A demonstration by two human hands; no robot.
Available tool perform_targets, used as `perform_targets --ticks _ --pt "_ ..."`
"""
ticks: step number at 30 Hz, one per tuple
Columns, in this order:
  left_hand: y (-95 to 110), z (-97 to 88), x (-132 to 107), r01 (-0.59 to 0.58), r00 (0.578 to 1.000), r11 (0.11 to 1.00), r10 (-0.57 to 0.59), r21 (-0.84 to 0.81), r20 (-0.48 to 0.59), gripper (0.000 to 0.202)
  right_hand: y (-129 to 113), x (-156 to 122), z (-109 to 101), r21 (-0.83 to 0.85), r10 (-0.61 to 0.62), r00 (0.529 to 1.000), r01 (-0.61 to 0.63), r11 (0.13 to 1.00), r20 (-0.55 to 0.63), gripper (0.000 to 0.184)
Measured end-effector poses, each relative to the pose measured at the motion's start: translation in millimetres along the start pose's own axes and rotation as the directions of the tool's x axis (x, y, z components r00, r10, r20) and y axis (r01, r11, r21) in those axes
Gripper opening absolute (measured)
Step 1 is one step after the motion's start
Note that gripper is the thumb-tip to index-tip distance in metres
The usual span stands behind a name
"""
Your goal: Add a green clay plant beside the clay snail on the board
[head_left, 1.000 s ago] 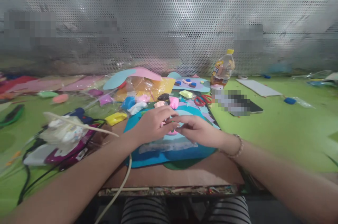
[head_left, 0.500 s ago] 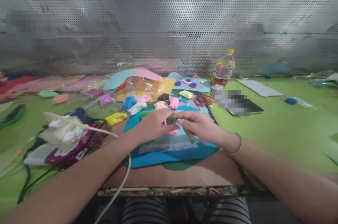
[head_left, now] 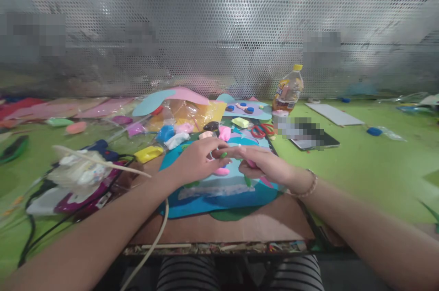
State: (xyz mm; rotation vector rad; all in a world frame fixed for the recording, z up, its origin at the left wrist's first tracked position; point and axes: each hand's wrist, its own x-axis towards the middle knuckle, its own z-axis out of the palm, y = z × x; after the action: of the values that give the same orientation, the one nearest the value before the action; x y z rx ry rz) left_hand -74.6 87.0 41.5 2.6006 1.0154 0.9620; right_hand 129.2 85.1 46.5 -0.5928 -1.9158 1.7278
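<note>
My left hand [head_left: 196, 161] is closed in a pinch, with a small green piece of modelling clay [head_left: 223, 155] between thumb and fingers. My right hand [head_left: 265, 164] meets it from the right, its index finger stretched to the left fingertips and the other fingers curled. A bit of pink shows at the right hand's fingers; what it is I cannot make out. Both hands hover over a blue foam sheet [head_left: 195, 206] bearing paler cut shapes. On it, a pink clay strip [head_left: 221, 171] lies under the left fingers and a green strip [head_left: 247, 181] below the right hand.
Behind the hands lie clay packets, among them yellow [head_left: 149, 154] and blue [head_left: 165, 133], and red-handled scissors [head_left: 262, 130]. A bottle [head_left: 289, 89] stands farther back, near a dark tablet [head_left: 313, 136]. At left, a pale cord [head_left: 103, 161] crosses a bagged bundle [head_left: 77, 174].
My right thumb and fingers have come off the green clay piece, and the index finger has straightened. The green piece stays in my left hand. The view has shifted slightly.
</note>
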Motion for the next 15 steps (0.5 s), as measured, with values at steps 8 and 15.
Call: perform_targets --ticks 8,15 --pt "-4.9 1.6 -1.0 -0.013 0.999 0.999 0.011 0.052 0.04 0.025 5.0 2.7 2.5 -0.026 -0.026 0.999 0.025 0.999 -0.028 0.049" --pt "-8.7 2.4 -0.8 -0.072 0.997 0.995 0.072 0.072 -0.003 0.028 -0.5 1.3 1.7 -0.078 -0.015 1.0 0.016 0.997 0.006 0.051"
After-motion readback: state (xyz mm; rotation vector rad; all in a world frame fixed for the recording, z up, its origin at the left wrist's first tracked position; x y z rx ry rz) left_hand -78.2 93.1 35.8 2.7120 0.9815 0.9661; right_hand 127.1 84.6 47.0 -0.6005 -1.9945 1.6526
